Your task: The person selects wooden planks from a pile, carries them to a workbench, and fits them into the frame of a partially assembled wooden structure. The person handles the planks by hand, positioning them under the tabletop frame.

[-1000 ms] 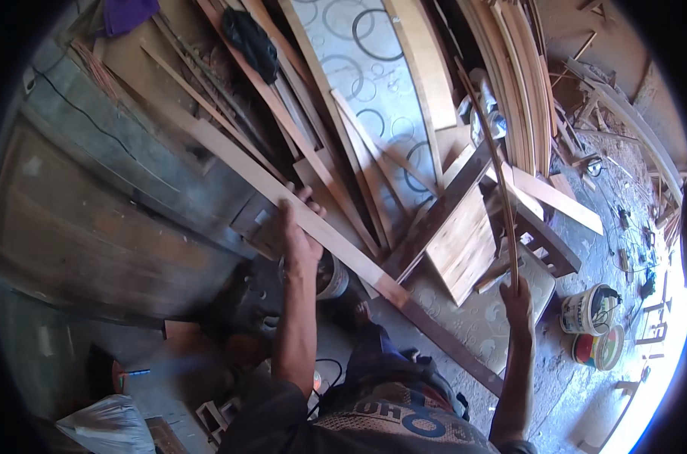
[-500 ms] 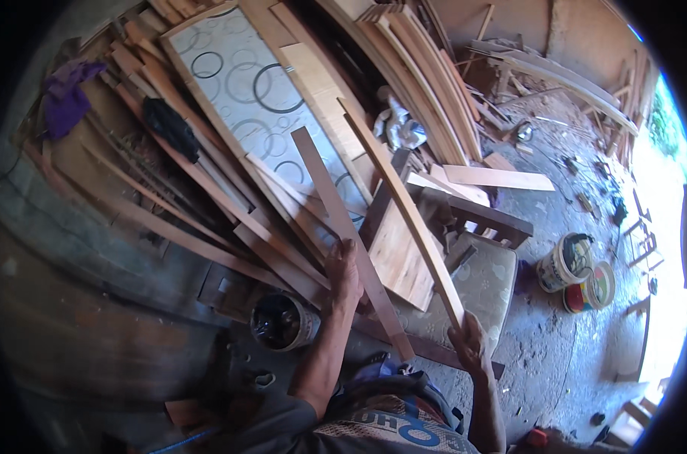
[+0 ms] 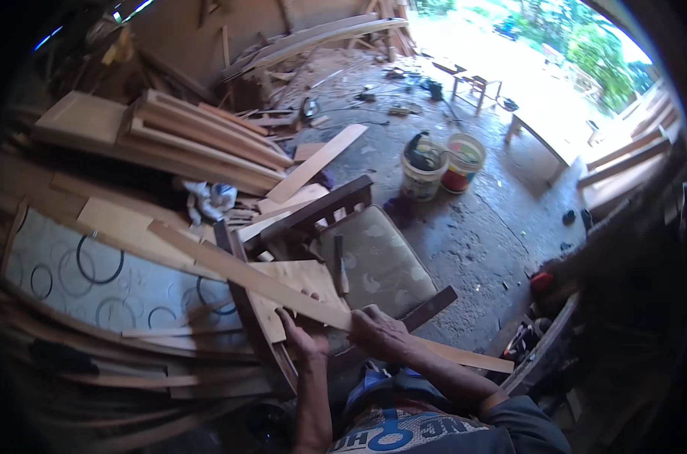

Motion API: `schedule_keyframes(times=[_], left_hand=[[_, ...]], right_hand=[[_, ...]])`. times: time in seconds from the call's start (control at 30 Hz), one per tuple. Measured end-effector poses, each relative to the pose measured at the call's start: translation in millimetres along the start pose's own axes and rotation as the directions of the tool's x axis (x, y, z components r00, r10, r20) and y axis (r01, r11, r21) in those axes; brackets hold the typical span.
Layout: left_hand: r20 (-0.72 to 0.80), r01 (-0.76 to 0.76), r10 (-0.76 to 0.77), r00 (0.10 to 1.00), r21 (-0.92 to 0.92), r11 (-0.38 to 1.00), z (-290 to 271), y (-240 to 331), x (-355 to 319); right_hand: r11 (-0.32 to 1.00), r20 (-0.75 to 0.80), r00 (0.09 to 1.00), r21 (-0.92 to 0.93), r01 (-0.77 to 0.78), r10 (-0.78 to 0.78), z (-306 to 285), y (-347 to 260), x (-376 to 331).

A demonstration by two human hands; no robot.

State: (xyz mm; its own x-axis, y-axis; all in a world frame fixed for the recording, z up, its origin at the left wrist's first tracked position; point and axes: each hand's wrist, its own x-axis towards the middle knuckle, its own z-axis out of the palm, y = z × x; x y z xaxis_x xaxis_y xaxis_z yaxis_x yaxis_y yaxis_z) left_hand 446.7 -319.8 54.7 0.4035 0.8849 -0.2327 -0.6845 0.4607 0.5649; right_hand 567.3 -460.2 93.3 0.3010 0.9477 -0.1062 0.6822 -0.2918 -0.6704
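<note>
A long, light wooden strip [image 3: 260,284] slants across in front of me, over the seat of a dark wooden chair. My right hand [image 3: 379,333] is closed around it, and wood runs on past that hand toward the lower right. Against the strip from below rests my left hand [image 3: 307,337], palm up, thumb on the near side and fingertips showing beyond the far edge. Under the strip lie a pale board [image 3: 302,276] and the chair's patterned cushion [image 3: 381,253]. A hammer-like tool [image 3: 341,265] lies on the cushion. Whether a second strip lies against this one I cannot tell.
A circle-patterned panel [image 3: 116,284] and several boards lie at the left. Stacked wooden frames [image 3: 200,140] stand beyond them. Two buckets [image 3: 423,170] are on the concrete floor ahead, near a low table [image 3: 540,140]. Scrap wood covers the far floor.
My view has swung right. Both hands have come together on one strip; before, each held a separate one. The strip now lies flatter across me.
</note>
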Motion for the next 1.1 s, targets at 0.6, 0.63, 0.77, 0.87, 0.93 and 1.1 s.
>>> schedule_keyframes(times=[0.6,0.63,0.77,0.87,0.93,1.1], left_hand=[[0.101,0.14,-0.166,0.981,0.23,0.963,100.3,-174.0,-8.0],[0.101,0.127,-0.155,0.983,0.24,0.962,111.2,-192.6,-4.6],[0.146,0.1,-0.142,0.979,0.263,0.96,169.3,-258.6,3.5],[0.124,0.124,-0.161,0.979,0.266,0.956,216.5,-313.2,10.5],[0.103,0.178,-0.21,0.972,0.254,0.951,242.9,-349.6,14.3],[0.085,0.309,-0.347,0.934,0.294,0.904,277.3,-447.1,37.2]], right_hand=[[0.978,0.103,0.993,0.191,-0.083,0.065,-93.6,198.1,-67.5],[0.972,0.135,0.99,0.228,-0.061,0.03,-108.2,214.3,-69.8],[0.942,0.193,0.981,0.32,-0.098,0.037,-168.2,260.9,-75.6],[0.91,0.223,0.965,0.356,-0.214,0.14,-217.5,286.8,-88.2],[0.876,0.219,0.956,0.398,-0.272,0.197,-241.7,306.1,-98.1],[0.745,0.311,0.885,0.481,-0.462,0.348,-272.3,381.7,-133.3]])
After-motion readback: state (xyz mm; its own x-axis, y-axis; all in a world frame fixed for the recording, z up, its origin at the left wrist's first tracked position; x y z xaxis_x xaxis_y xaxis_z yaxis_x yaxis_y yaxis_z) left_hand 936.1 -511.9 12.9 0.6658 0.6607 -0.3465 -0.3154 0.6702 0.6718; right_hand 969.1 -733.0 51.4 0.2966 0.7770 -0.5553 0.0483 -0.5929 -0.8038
